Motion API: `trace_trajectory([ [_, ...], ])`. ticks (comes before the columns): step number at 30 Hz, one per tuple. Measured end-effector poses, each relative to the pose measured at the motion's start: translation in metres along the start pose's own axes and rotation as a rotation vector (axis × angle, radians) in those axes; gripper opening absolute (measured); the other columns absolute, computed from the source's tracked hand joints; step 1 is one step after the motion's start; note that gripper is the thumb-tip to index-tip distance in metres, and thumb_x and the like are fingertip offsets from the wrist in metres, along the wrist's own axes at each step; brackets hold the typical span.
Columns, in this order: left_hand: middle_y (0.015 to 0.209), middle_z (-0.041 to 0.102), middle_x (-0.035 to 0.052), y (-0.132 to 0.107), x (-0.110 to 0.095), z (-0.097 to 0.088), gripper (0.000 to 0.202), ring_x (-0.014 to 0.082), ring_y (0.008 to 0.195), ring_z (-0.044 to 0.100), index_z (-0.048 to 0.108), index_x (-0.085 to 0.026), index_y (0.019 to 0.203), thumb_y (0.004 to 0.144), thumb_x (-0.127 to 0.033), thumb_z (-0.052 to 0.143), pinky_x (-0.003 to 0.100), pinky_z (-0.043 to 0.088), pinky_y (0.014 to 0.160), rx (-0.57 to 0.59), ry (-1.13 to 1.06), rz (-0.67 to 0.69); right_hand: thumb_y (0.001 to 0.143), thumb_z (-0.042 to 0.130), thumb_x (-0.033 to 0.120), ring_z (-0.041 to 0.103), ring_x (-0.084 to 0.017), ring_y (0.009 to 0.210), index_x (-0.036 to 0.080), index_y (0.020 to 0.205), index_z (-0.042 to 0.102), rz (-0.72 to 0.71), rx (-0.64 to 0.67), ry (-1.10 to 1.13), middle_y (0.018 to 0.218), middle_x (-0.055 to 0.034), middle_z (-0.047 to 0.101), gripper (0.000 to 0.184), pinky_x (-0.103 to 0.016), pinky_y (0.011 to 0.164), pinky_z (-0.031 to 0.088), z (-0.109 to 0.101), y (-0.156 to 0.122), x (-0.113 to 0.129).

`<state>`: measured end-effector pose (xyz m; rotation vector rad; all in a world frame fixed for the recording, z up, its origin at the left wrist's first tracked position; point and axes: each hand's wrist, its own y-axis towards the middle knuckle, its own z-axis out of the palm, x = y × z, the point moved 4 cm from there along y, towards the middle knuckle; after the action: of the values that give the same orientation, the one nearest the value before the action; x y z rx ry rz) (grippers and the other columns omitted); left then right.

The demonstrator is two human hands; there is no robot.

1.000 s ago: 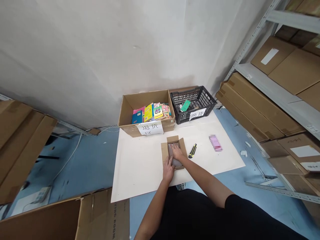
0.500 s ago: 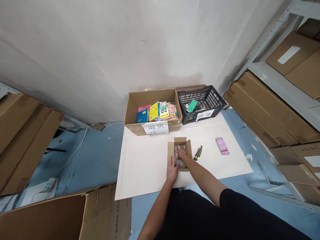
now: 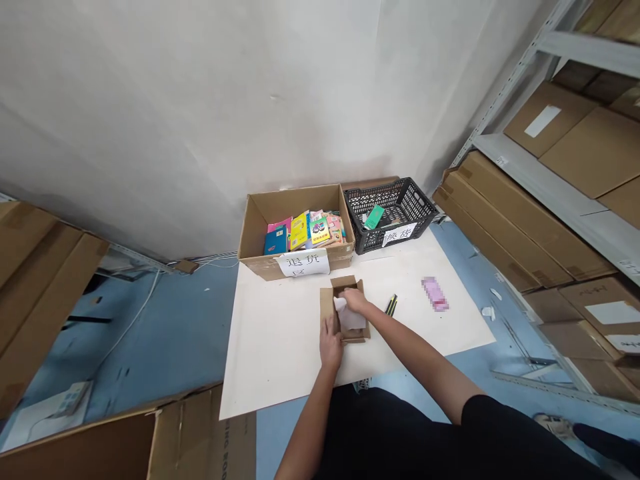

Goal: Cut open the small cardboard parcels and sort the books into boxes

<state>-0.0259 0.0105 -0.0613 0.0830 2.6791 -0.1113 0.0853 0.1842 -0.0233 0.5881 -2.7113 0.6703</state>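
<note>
A small open cardboard box (image 3: pixel 326 301) sits on the white tabletop, its flaps folded outward. My left hand (image 3: pixel 331 343) grips the near left side of this box, with fingers over the flap. Above the box opening, my right hand (image 3: pixel 354 300) is closed on a thin white sheet (image 3: pixel 354 319); whether it is paper or plastic is unclear. The sheet hangs partly over the box and hides much of the inside. Just right of the box lies a black-and-yellow utility knife (image 3: pixel 391 305). Farther right is a pink pixelated item (image 3: pixel 435 294).
Behind the small box stand a large carton (image 3: pixel 260 268) of colourful books and a black plastic crate (image 3: pixel 367 244) holding a green item. Shelving (image 3: pixel 545 163) with cartons flanks the right. An open carton (image 3: pixel 195 433) stands at lower left. A shoe (image 3: pixel 553 425) shows at lower right.
My right hand has risen from inside the small box and now holds the white sheet. My left hand remains at the box's left side. The view has shifted slightly to the right.
</note>
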Motion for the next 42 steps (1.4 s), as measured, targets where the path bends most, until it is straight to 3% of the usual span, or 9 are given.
trace_trajectory([
  [4,0.170,0.042,0.0065,0.004,0.028,-0.028,0.009,0.0417,0.161,0.023,0.072,-0.021,0.075,0.078,-0.013,0.071,0.057,0.041,0.122,0.012,0.088,-0.079,0.083,0.071,0.020,0.071,-0.028,0.105,0.019,0.102,0.081,-0.208,-0.071,0.145,0.110,-0.0089,0.080,0.020,-0.030,0.089,0.049,-0.055,-0.004,0.005],
  [8,0.169,0.042,0.0067,-0.008,0.071,-0.063,0.012,0.0422,0.162,0.022,0.073,-0.021,0.075,0.081,-0.013,0.066,0.058,0.036,0.126,-0.033,0.129,-0.148,0.081,0.072,0.022,0.069,-0.023,0.088,0.016,0.091,0.078,-0.177,-0.051,0.277,0.093,-0.0026,0.077,0.014,-0.024,0.075,0.044,-0.083,-0.010,-0.022],
  [12,0.166,0.047,0.0031,-0.027,0.118,-0.090,0.009,0.0443,0.160,0.026,0.072,-0.023,0.071,0.077,-0.017,0.069,0.063,0.032,0.129,-0.036,0.122,-0.166,0.075,0.073,0.018,0.068,-0.023,0.091,0.016,0.095,0.079,-0.086,0.153,0.245,0.092,-0.0002,0.075,0.021,-0.023,0.074,0.045,-0.054,-0.014,-0.042],
  [17,0.162,0.052,0.0073,-0.045,0.145,-0.113,0.020,0.0437,0.160,0.026,0.077,-0.022,0.090,0.078,-0.016,0.063,0.065,0.034,0.126,-0.033,0.153,-0.195,0.076,0.077,0.018,0.053,-0.031,0.136,0.021,0.151,0.059,0.099,0.139,0.052,0.153,-0.0143,0.057,0.077,-0.033,0.105,0.045,0.009,-0.026,-0.049],
  [20,0.162,0.051,0.0116,-0.049,0.133,-0.120,0.044,0.0424,0.160,0.024,0.074,-0.020,0.119,0.078,-0.011,0.059,0.064,0.036,0.125,-0.095,0.158,-0.209,0.088,0.064,0.016,0.035,-0.032,0.152,0.017,0.165,0.038,0.233,0.019,-0.005,0.169,-0.0187,0.037,0.081,-0.041,0.118,0.037,0.039,-0.045,-0.059],
  [24,0.154,0.055,0.0151,-0.040,0.083,-0.106,0.056,0.0374,0.152,0.039,0.064,-0.019,0.139,0.085,-0.011,0.055,0.057,0.036,0.126,-0.207,0.085,-0.229,0.098,0.049,0.020,0.029,-0.030,0.157,0.015,0.162,0.044,0.269,-0.037,0.008,0.171,-0.0165,0.033,0.065,-0.042,0.123,0.033,0.074,-0.074,-0.070],
  [31,0.138,0.067,0.0112,0.028,-0.016,-0.029,0.049,0.0257,0.133,0.059,0.064,-0.024,0.138,0.094,-0.012,0.046,0.040,0.050,0.115,0.105,-0.102,0.022,0.089,0.049,0.010,0.016,-0.031,0.164,0.019,0.166,0.038,0.037,0.215,0.006,0.176,-0.0138,0.022,0.078,-0.053,0.127,0.024,0.129,-0.084,-0.037],
  [35,0.156,0.054,0.0190,0.061,-0.031,-0.001,0.052,0.0312,0.147,0.049,0.062,-0.018,0.143,0.093,-0.012,0.050,0.045,0.046,0.117,0.260,-0.088,-0.101,0.093,0.051,0.017,0.031,-0.029,0.159,0.020,0.169,0.030,-0.091,0.145,0.131,0.172,-0.0152,0.035,0.079,-0.048,0.125,0.032,0.133,-0.074,-0.014],
  [42,0.157,0.052,0.0253,0.062,-0.024,0.009,0.043,0.0463,0.158,0.026,0.068,-0.015,0.132,0.091,-0.017,0.054,0.066,0.038,0.117,0.281,0.095,-0.228,0.096,0.051,0.018,0.016,-0.037,0.163,0.019,0.167,0.038,0.439,0.007,0.042,0.176,-0.0152,0.022,0.071,-0.052,0.128,0.025,0.118,-0.094,-0.058],
])
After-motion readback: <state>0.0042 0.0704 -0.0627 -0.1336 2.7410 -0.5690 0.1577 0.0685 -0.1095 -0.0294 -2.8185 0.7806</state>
